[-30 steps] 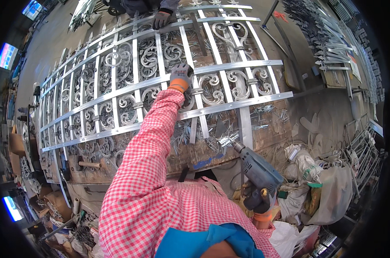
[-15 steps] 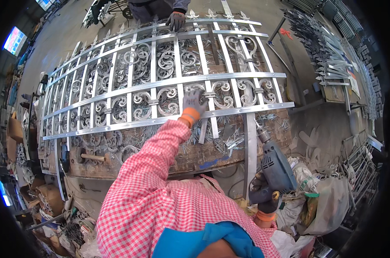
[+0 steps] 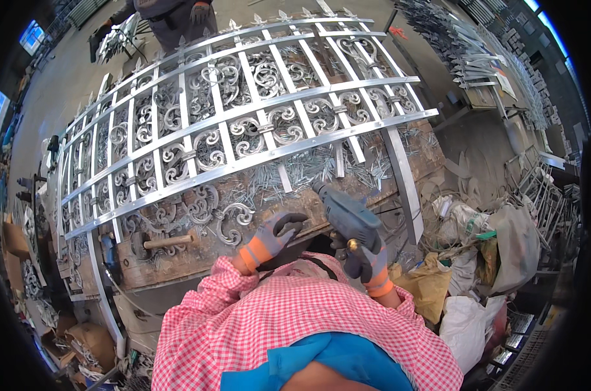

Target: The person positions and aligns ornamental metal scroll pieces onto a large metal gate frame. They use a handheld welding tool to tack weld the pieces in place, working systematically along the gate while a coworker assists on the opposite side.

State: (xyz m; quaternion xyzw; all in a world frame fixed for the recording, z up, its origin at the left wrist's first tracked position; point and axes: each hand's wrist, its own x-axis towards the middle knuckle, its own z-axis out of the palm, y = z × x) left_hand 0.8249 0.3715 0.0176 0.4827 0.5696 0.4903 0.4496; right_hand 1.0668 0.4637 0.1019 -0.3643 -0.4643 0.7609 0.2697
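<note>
The right hand (image 3: 367,260), in a grey glove with an orange cuff, is clenched around the grip of a grey power drill (image 3: 346,210) whose nose points up and away toward the near edge of the ornamental metal gate panel (image 3: 243,124). The left hand (image 3: 276,234), gloved the same way, rests with loosely curled fingers on the front edge of the wooden bench (image 3: 178,260); it grasps nothing that I can make out.

As for progress, the gate panel looks largely assembled: long curved rails run across it, upright bars cross them, and silver scrolls fill most of the openings in two full rows. Pointed finials line the far edge. What seems left is along the near side, where a few bars hang down past the lowest rail with no rail closing them off, and loose scroll pieces (image 3: 227,218) lie on the bench just below the panel rather than within it. That suggests fixing work remains at this lower edge.

The panel lies flat across the bench, overhanging it on the far side, bright and unpainted. A hammer (image 3: 168,242) with a wooden handle lies on the bench to the left of the left hand. At the far edge another person's gloved hand (image 3: 201,12) touches the panel. Sacks and scrap (image 3: 478,260) sit on the floor to the right.
</note>
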